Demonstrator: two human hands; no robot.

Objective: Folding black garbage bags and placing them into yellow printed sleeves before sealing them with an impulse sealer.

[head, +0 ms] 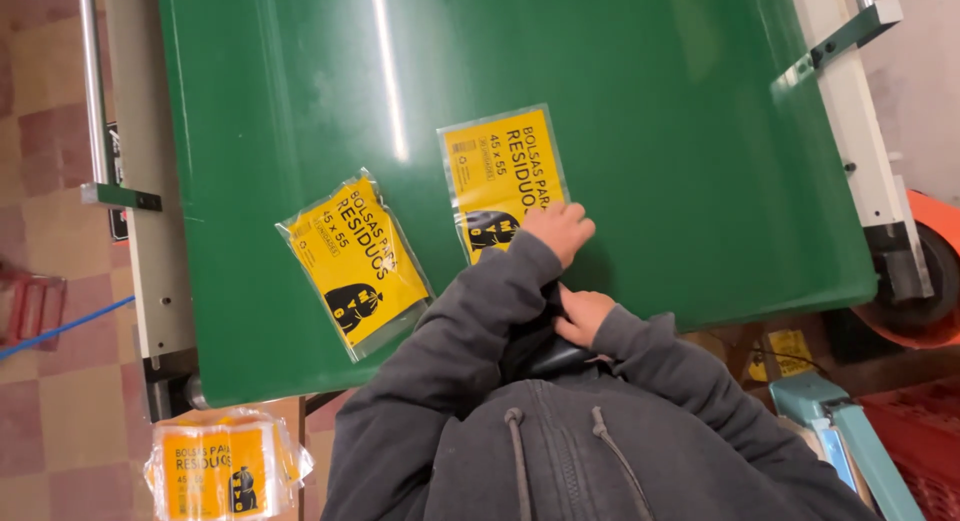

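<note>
Fingers (568, 224) of left hand (560, 231) curled, pressing packet (503, 171) on belt (650, 131) | right hand (582, 316) grip unclear | risk: packet skewing toward second packet (358, 264).

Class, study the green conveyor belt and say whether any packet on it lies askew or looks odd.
Yes: the yellow plastic packet on the left lies tilted across the green conveyor belt, while the yellow plastic packet beside it, under the left hand, sits nearly square. Nothing looks spilled or torn.

A flat yellow bag pack (500, 171) in clear plastic lies on the green belt (650, 131). Another yellow pack (355, 261) lies tilted just beside it, not touching.
</note>
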